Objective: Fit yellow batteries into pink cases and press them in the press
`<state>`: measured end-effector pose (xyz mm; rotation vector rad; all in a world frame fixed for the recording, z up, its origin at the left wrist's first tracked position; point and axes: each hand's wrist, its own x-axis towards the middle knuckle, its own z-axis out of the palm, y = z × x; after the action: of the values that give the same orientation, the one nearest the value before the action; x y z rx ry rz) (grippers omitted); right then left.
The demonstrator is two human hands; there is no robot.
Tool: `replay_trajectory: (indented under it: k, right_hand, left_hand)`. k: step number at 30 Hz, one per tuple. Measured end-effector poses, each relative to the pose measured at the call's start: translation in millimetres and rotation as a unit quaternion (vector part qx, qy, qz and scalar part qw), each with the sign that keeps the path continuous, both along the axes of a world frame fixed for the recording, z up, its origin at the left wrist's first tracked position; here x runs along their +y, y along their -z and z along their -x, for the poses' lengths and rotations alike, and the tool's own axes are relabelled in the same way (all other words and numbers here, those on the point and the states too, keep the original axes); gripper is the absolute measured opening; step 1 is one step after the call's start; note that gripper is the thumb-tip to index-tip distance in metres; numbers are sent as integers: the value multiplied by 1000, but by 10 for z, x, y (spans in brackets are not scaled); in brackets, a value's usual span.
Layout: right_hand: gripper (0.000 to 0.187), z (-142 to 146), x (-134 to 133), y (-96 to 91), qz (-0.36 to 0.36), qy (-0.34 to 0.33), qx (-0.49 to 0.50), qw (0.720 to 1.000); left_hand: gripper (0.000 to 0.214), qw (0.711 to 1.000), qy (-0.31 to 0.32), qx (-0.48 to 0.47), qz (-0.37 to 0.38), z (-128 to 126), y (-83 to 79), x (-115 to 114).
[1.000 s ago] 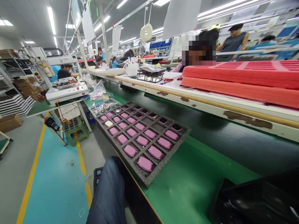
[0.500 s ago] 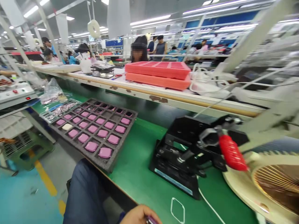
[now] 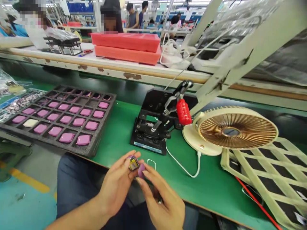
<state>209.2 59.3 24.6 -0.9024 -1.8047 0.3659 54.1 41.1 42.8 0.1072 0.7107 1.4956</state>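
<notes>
The left hand (image 3: 116,185) holds a small dark component with a yellow label (image 3: 133,163) in a narrow pinch between thumb and fingers, just off the front edge of the green desk (image 3: 115,150). The right hand (image 3: 160,204) grips a pink rounded part (image 3: 141,170) in a narrow fingertip hold, touching the component. A thin white wire frame (image 3: 151,164) lies on the desk just beside the hands. Behind the frame stands a black toggle press (image 3: 153,118) with a red handle (image 3: 184,111). A foam tray (image 3: 57,121) of pink parts occupies the desk's left side, and a cream desk fan (image 3: 236,131) stands to the right.
</notes>
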Motion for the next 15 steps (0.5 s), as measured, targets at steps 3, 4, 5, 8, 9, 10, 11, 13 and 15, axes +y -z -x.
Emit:
replay_trajectory:
  k: [3, 4, 5, 8, 9, 10, 11, 13, 15]
  right_hand:
    - [27, 84, -11, 25, -21, 14, -41, 999]
    - [28, 107, -8, 43, -28, 19, -52, 998]
    - [28, 126, -2, 58, -32, 25, -59, 997]
    - [27, 163, 19, 86, -42, 41, -62, 996]
    - [27, 166, 25, 96, -45, 42, -61, 996]
    - [27, 163, 28, 114, -48, 35, -65, 996]
    - [28, 156, 32, 146, -50, 27, -72, 996]
    - [29, 134, 55, 259, -45, 19, -79, 996]
    - [30, 119, 131, 427, -33, 14, -46, 998]
  left_hand:
    - [38, 1000, -7, -18, 11, -36, 8, -43]
    - [37, 1000, -11, -16, 13, -54, 13, -57]
    - [37, 1000, -15, -12, 14, -72, 15, -69]
    - [39, 1000, -29, -2, 11, -121, 21, -88]
    - [41, 999, -35, -2, 9, -134, 35, -91]
    - [44, 999, -42, -4, 7, -146, 63, -91]
    - [46, 999, -47, -11, 5, -158, 109, -89]
    - [50, 998, -42, -38, -1, -179, 259, -62]
    - [52, 998, -19, -67, -8, -192, 457, 16]
